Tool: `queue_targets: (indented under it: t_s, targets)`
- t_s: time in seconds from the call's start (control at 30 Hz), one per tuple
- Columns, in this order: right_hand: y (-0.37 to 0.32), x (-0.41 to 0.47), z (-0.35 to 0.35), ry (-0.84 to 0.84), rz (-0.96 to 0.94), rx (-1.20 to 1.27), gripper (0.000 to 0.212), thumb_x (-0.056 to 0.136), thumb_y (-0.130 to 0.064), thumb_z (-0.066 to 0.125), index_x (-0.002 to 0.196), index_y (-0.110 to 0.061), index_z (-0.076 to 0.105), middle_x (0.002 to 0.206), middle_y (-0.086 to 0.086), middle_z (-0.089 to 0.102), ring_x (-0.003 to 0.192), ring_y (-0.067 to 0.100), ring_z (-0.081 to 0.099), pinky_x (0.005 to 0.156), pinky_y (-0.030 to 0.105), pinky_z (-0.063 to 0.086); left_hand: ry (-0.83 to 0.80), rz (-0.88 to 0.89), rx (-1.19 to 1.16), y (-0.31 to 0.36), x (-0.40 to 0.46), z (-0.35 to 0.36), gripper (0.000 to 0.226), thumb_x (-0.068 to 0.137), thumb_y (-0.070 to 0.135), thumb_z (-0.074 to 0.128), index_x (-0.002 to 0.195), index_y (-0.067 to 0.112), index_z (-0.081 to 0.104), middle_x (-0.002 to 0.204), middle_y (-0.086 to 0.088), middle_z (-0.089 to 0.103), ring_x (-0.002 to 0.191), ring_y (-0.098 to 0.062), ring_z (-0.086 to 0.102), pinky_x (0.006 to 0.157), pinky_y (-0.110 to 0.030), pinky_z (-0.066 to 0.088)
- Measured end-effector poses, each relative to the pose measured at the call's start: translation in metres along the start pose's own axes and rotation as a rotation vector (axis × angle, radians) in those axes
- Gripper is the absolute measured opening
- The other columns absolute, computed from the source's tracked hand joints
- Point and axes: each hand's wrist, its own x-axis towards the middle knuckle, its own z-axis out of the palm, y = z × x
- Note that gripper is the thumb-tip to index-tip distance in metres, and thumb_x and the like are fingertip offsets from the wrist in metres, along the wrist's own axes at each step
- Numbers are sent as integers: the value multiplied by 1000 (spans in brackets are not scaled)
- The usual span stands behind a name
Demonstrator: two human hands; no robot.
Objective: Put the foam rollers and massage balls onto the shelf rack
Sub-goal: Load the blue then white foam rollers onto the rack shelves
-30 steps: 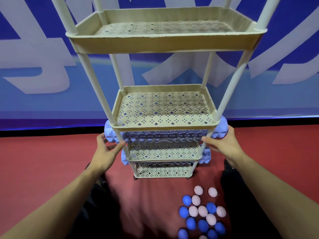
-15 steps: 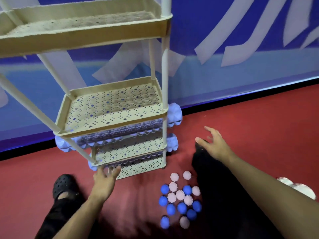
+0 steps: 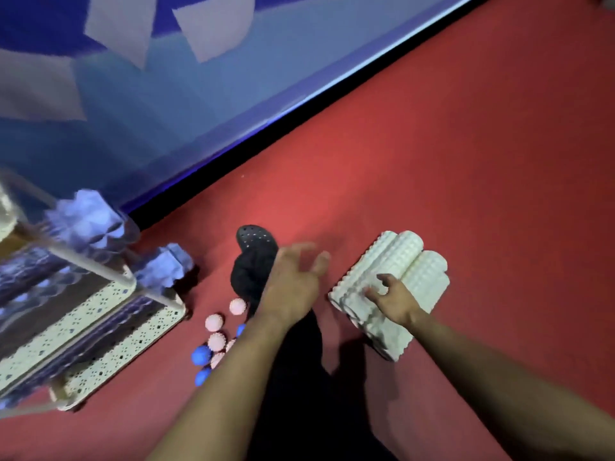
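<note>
Head view: white rollers point(image 3: 392, 287) lie stacked in a tight bundle on the red floor point(image 3: 466, 161), off to the right and well apart from the rack point(image 3: 100, 314), probably staged there for loading. Purple rollers point(image 3: 90, 221) already sit on the rack's lower tiers, ends poking past the posts. Balls point(image 3: 216, 341), pink and blue, cluster on the floor between rack and leg, beside a black shoe point(image 3: 254, 247).

The right hand point(image 3: 394, 296) rests on top of the white bundle, fingers spread and lightly bent, not yet clasping anything. The left hand point(image 3: 293, 284) hovers just beside the bundle, open, fingers loose, holding nothing; it looks poised to take the near end.
</note>
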Motion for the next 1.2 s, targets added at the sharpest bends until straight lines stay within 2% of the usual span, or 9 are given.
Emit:
queue_targets:
  t_s: [0.1, 0.23, 0.43, 0.6, 0.7, 0.83, 1.0, 1.17, 1.2]
  targets:
    - [32, 14, 4, -17, 132, 93, 84, 94, -44, 69, 157, -7, 28, 142, 13, 55, 119, 26, 61, 98, 30, 45, -94, -34, 46, 20, 4, 46, 49, 95, 51, 62, 132, 20, 60, 134, 5, 57, 125, -11, 54, 113, -34, 40]
    - [53, 38, 18, 116, 296, 171, 95, 83, -59, 74, 154, -14, 29, 153, 12, 35, 132, 36, 50, 108, 45, 45, -114, -130, 27, 10, 2, 79, 32, 96, 46, 61, 114, 19, 66, 112, 8, 69, 109, -14, 65, 87, -25, 48]
    - [74, 63, 35, 347, 521, 276, 97, 78, -61, 76, 146, -12, 27, 147, 16, 34, 135, 41, 39, 107, 53, 40, -35, -182, 22, 0, 23, 83, 38, 97, 42, 62, 123, 15, 65, 118, -1, 70, 101, -14, 64, 80, -20, 41]
    - [103, 92, 46, 323, 632, 586, 132, 57, -57, 90, 153, -5, 16, 153, 17, 34, 137, 41, 44, 110, 57, 43, -69, -226, -8, -6, 26, 87, 41, 97, 43, 61, 127, 15, 62, 121, 3, 65, 103, -12, 59, 75, -20, 42]
    - [125, 109, 50, 318, 649, 756, 150, 19, -46, 96, 146, -5, 26, 139, 13, 46, 119, 35, 57, 96, 54, 53, -56, -239, 1, -8, 30, 87, 45, 97, 45, 61, 129, 14, 61, 121, 2, 65, 109, -16, 60, 84, -24, 40]
    - [108, 91, 42, 260, 603, 676, 106, 59, -61, 89, 137, -1, 50, 125, 16, 64, 108, 33, 66, 92, 44, 55, -64, -250, -17, -9, 30, 85, 45, 97, 46, 61, 130, 15, 60, 122, 3, 63, 105, -14, 59, 72, -22, 42]
    - [81, 53, 34, 327, 514, 834, 108, 40, -78, 86, 113, -2, 60, 92, 5, 66, 63, 24, 61, 51, 33, 55, -78, -261, -38, -8, 29, 87, 52, 96, 47, 63, 134, 13, 57, 130, 0, 62, 105, -13, 56, 84, -23, 42]
    - [21, -17, 11, 290, 216, 1010, 60, 73, -53, 86, 116, -17, 63, 101, -1, 79, 93, 20, 76, 90, 43, 60, -123, -314, -125, 6, 16, 84, 47, 94, 46, 66, 126, 14, 55, 119, 2, 64, 78, -6, 63, 58, -15, 51]
    - [6, -30, 4, 243, 151, 1045, 52, 80, -49, 83, 116, -17, 64, 100, 0, 79, 94, 21, 76, 89, 42, 60, -131, -318, -141, 8, 12, 81, 49, 93, 48, 67, 126, 15, 56, 119, 2, 66, 83, -8, 65, 64, -18, 54]
